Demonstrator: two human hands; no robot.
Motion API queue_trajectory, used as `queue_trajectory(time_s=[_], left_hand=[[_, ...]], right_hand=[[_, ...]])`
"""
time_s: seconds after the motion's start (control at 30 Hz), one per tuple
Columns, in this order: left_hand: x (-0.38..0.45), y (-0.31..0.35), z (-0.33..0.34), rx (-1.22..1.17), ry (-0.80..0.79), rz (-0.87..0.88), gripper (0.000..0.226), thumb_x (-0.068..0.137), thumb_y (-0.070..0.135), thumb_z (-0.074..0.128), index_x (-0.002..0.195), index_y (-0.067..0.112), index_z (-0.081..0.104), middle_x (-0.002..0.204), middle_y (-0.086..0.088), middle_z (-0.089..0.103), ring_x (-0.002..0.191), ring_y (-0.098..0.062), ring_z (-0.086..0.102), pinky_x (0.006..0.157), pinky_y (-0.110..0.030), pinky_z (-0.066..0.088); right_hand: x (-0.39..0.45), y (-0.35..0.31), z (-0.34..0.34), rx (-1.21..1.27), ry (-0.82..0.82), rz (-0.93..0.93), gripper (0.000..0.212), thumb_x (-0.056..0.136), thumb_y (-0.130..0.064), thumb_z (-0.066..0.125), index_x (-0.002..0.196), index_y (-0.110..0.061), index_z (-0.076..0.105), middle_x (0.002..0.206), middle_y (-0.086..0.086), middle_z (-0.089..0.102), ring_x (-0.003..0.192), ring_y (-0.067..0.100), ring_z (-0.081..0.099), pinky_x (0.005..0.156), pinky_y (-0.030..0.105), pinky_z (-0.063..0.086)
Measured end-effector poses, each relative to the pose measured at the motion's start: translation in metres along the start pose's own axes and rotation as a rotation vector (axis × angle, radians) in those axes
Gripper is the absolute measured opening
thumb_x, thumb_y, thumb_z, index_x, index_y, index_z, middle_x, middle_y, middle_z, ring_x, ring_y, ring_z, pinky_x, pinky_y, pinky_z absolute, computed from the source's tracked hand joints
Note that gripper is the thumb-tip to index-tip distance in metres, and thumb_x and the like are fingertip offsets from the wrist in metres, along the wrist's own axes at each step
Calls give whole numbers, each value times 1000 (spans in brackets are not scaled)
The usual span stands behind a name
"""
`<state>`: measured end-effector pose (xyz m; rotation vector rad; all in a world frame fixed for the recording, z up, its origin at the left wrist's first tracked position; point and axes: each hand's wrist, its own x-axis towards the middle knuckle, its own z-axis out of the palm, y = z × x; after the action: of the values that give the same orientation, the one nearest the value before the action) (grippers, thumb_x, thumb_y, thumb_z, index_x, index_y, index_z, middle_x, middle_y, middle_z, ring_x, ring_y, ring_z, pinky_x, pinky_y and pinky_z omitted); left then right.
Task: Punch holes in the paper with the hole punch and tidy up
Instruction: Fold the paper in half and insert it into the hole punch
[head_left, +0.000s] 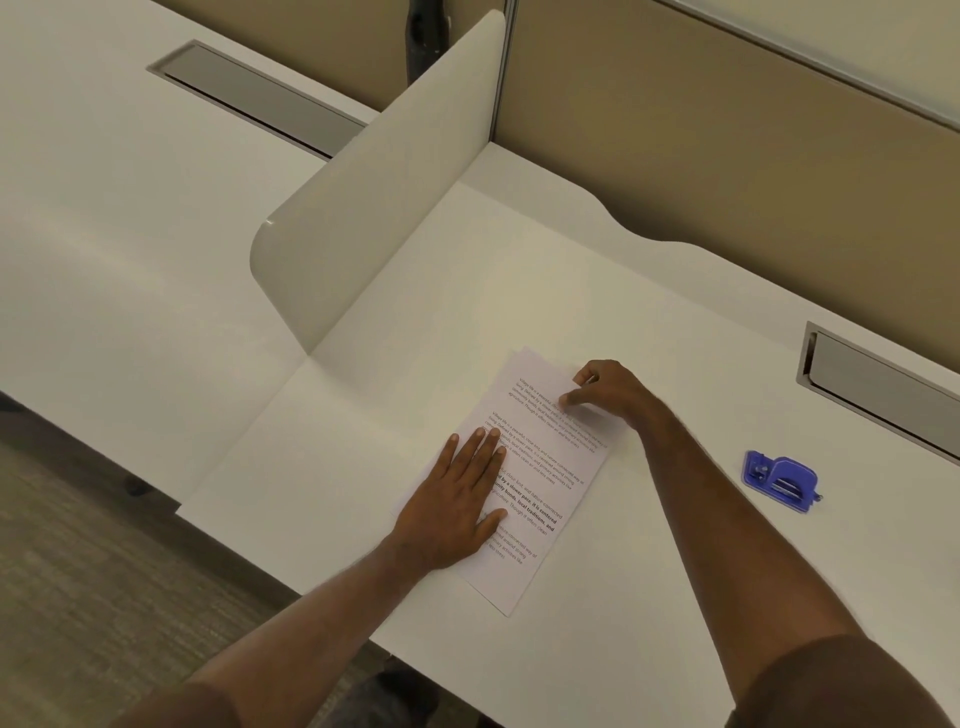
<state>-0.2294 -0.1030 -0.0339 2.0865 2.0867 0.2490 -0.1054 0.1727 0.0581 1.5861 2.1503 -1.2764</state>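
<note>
A thin stack of printed white paper (550, 467) lies at an angle on the white desk (649, 571). My left hand (457, 499) rests flat on the stack's lower left part, fingers spread. My right hand (608, 389) is at the stack's far right corner, with curled fingers pinching the top sheets there. A small blue hole punch (781, 479) sits on the desk to the right of the paper, apart from both hands.
A white curved divider panel (374, 197) stands to the left and behind the paper. Beige partition walls (727, 130) close the back. A grey cable slot (883, 384) lies in the desk at far right. The desk's front edge runs close to my body.
</note>
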Motion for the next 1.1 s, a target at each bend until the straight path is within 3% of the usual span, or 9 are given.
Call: queue_trajectory(time_s=[0.17,0.4,0.63,0.87,1.1], left_hand=[[-1,0,0,-4,-11,2,75,106,55,25,161,6,11,171,-13,2,159,-27,-2,127,-53,14],[0,0,-3,-5,-2,5,75,106,55,26,161,5,12,171,-14,5,159,-28,0,126,-54,18],[-1,0,-7,-49,34,33,77,106,55,27,161,6,5,171,-14,4,159,-28,2,125,-54,21],[-1,-1,-13,-92,74,108,81,104,59,34,162,8,10,171,-14,3,159,-29,3,125,-56,19],[1,-14,-30,-213,174,13,78,104,56,36,161,8,14,171,-13,5,159,-26,5,127,-54,13]], right_hand=[[0,14,-8,7,-65,-14,24,75,-16,84,84,2,72,78,6,64,75,21,56,70,31,40],[-10,18,-10,107,-69,-112,15,78,-9,80,90,-1,76,87,21,74,75,23,65,73,32,47],[-17,23,-12,236,-58,-94,19,78,-5,81,91,7,73,81,15,71,68,21,66,66,27,53],[-30,46,-11,325,-77,-15,12,76,-7,83,73,-7,72,72,7,73,61,19,67,58,24,53],[-53,79,-5,461,-61,92,18,81,-9,81,91,3,72,91,19,75,75,28,70,76,38,58]])
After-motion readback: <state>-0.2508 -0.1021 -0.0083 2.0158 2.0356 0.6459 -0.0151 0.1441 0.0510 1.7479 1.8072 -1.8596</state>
